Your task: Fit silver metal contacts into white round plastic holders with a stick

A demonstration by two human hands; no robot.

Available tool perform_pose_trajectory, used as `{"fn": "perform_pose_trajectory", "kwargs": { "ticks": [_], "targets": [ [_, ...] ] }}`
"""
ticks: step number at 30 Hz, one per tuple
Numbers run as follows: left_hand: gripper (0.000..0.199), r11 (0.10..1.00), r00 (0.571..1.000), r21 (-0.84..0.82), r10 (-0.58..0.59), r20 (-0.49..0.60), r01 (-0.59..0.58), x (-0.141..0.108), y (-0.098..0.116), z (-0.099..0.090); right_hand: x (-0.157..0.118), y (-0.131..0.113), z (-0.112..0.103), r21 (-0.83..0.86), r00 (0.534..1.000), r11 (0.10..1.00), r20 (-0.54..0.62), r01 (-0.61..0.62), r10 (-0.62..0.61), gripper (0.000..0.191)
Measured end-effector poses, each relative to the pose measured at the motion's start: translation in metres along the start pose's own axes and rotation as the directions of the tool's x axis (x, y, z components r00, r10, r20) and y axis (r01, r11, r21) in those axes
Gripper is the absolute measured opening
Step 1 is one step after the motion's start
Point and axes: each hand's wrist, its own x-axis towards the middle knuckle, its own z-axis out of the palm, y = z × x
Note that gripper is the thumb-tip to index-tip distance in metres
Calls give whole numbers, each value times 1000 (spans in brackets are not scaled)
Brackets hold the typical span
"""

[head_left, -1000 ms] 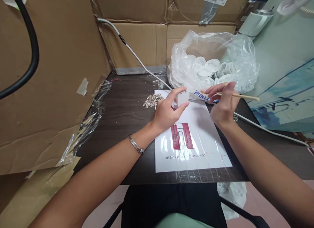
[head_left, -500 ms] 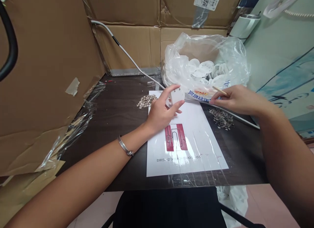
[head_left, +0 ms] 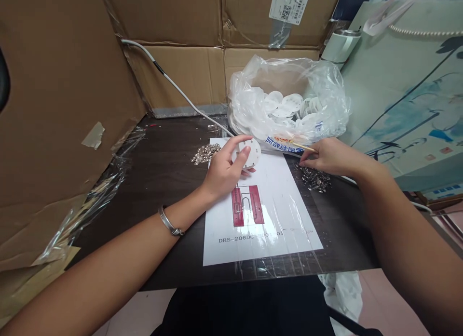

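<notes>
Between thumb and fingers, my left hand (head_left: pixel 226 167) grips a round white disc (head_left: pixel 254 155) with small marks or holes on its face. The disc is tilted above a printed sheet (head_left: pixel 267 244) that carries a red-and-white picture. My right hand (head_left: pixel 325 157) pinches a thin wooden stick (head_left: pixel 303 146), which points left toward the disc. Right beneath the right fingertips lies a dark heap of small metal parts (head_left: pixel 316 179). A second, paler pile of small shiny parts (head_left: pixel 204 154) sits left of the disc.
Behind the hands a clear plastic bag (head_left: pixel 246 85) holds several white discs. A white cable (head_left: pixel 188 100) runs across the table (head_left: pixel 162 172). Cardboard walls (head_left: pixel 188 75) stand at the left and back. A white flask (head_left: pixel 340 47) is at the back right.
My left hand has turned the disc so its face shows more fully. My right hand has lowered to the dark heap, the stick still in its fingers. The view has shifted slightly.
</notes>
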Motion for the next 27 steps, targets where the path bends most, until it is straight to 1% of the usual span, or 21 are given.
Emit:
{"fn": "perform_pose_trajectory", "kwargs": {
  "ticks": [2,5,6,7,8,10,11,12,14,15,17,20,23,25,27],
  "targets": [
    [40,1000,999,11,5,40,-6,-1,0,0,0,0,0,8,1000,1000,3,1,-1,9],
    [65,1000,996,-6,24,84,-24,-2,0,1,-1,-7,-3,0,999,999,-4,-46,46,7],
    [69,999,996,-16,35,81,-34,-2,0,2,-2,-13,-4,5,998,998,-30,-61,61,5],
    [66,999,996,-22,49,72,-48,-2,0,2,-2,-19,-4,29,995,997,-69,-67,69,4],
    [58,998,996,-13,61,60,-60,-2,-1,2,-3,-27,-4,80,991,995,-115,-65,74,11],
    [36,995,995,38,86,43,-88,-2,-1,2,-4,-45,2,270,979,963,-192,-13,67,30],
    [29,992,994,70,105,40,-107,-2,-1,1,-5,-54,6,392,979,920,-200,33,50,39],
    [26,987,991,100,125,38,-128,-2,-1,0,-5,-63,12,511,982,856,-188,74,27,45],
    [26,975,985,142,169,25,-170,-2,-1,-1,-5,-77,24,702,991,704,-129,109,-25,51],
    [27,970,982,153,188,16,-188,-2,0,-1,-5,-83,30,760,993,641,-107,109,-42,51],
    [26,960,976,180,217,4,-214,-1,0,-2,-6,-90,38,828,995,552,-94,103,-44,49],
    [26,928,957,238,289,26,-287,0,0,-4,-8,-97,44,875,992,471,-128,115,-4,43],
    [30,879,926,298,371,62,-372,0,-1,-6,-8,-100,47,912,992,396,-125,112,8,44],
    [32,856,911,314,401,99,-411,1,-1,-7,-8,-102,50,924,995,371,-101,94,0,44],
    [35,851,903,302,409,129,-429,1,-1,-7,-7,-103,52,927,997,366,-82,78,-5,41]
  ]
}}
